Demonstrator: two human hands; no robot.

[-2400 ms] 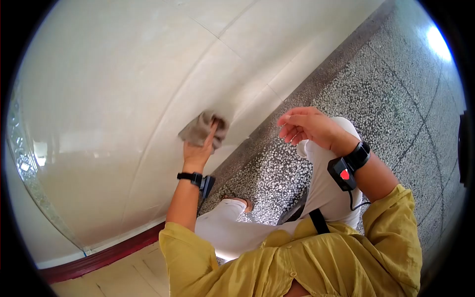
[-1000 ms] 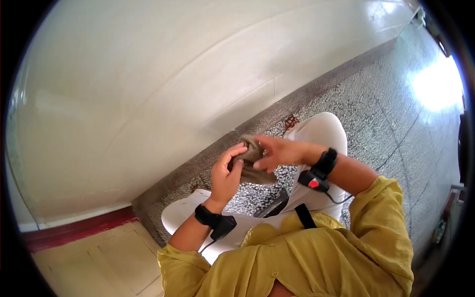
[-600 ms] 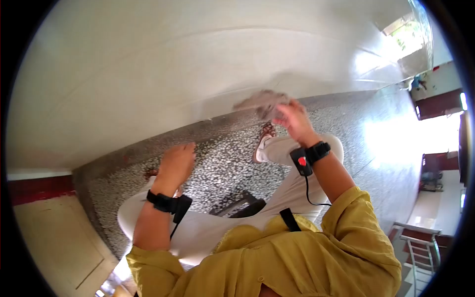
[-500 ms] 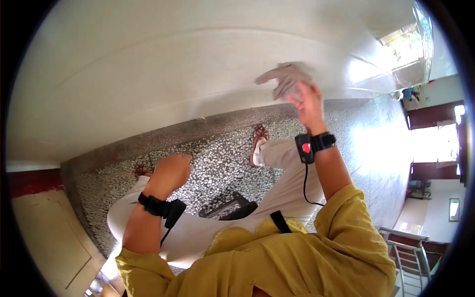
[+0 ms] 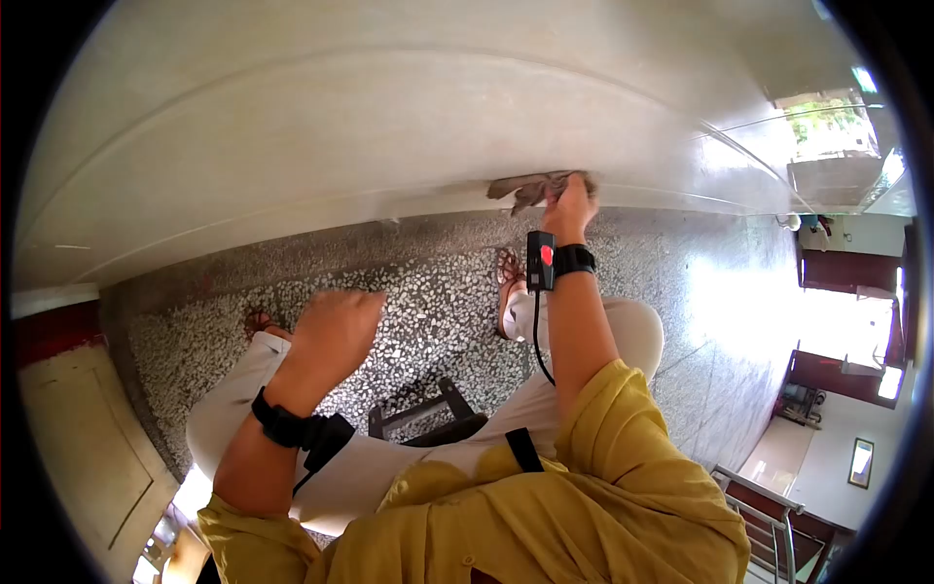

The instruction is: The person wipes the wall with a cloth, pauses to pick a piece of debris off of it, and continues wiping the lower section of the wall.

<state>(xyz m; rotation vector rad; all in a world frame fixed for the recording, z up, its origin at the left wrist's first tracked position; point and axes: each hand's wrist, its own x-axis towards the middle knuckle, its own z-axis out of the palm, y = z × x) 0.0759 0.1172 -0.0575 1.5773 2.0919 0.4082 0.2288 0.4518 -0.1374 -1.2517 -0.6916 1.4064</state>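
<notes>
My right hand (image 5: 572,206) presses a crumpled grey-brown cloth (image 5: 527,185) against the low part of the pale, glossy wall (image 5: 389,127). Its fingers are closed on the cloth, and one end of the cloth trails out to the left. My left hand (image 5: 336,336) hangs over the speckled floor between my knees, curled into a loose fist with nothing showing in it. Each wrist carries a black strap with a small device; the right device (image 5: 540,261) has a red mark and a cable.
A low dark stool (image 5: 428,414) is under me, between my legs. The speckled terrazzo floor (image 5: 418,321) meets the wall along a dark border strip. On the left stands a cream door panel (image 5: 92,438). At the lower right is a metal-framed rack or chair (image 5: 769,516).
My right hand has moved left and slightly down with the cloth, from loosely spread fingers to a closed grip. My left hand stays closed, almost in place. The view has shifted a little.
</notes>
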